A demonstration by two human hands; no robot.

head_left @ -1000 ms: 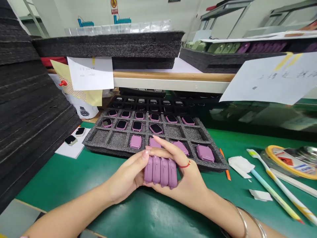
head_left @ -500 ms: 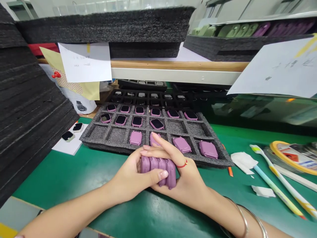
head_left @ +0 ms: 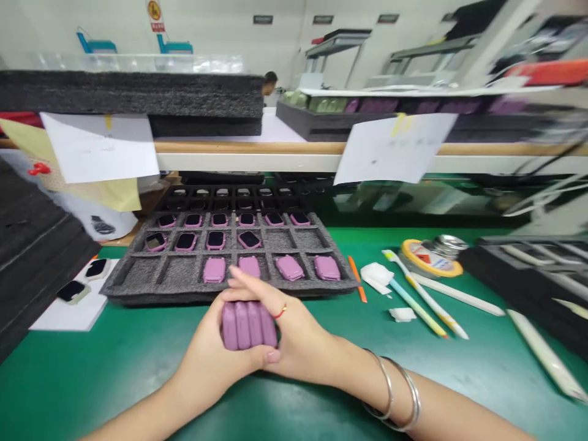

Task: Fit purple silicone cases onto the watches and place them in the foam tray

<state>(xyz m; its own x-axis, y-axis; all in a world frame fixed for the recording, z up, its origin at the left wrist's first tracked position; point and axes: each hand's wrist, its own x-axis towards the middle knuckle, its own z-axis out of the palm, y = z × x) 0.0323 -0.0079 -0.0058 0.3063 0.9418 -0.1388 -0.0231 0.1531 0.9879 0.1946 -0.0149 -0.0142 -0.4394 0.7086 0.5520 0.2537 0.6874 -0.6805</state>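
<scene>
Several purple watch cases (head_left: 248,326) stand side by side in a row, held between both of my hands just above the green table (head_left: 316,410). My left hand (head_left: 220,349) wraps their left end, with its thumb running along the lower front. Over the top and round the right end curls my right hand (head_left: 289,324); its fingers lie across the left fingertips. Directly behind is a dark grey foam tray (head_left: 229,298). Its front row holds purple cases lying back up, such as one purple watch case (head_left: 214,269). Farther rows hold purple-framed watches with black screens (head_left: 216,240).
Two pale watches (head_left: 73,291) rest on a white pad (head_left: 94,309) at left. On the right lie toothbrushes (head_left: 436,303), crumpled tissue (head_left: 376,277), an orange stick (head_left: 357,278) and a yellow-rimmed container (head_left: 432,260). A shelf edge (head_left: 248,162) crosses above the tray, carrying foam trays.
The camera view has swung right and up, so the tray and hands sit farther left. The left thumb has slid down off the cases' faces to their lower edge. Both hands keep their hold.
</scene>
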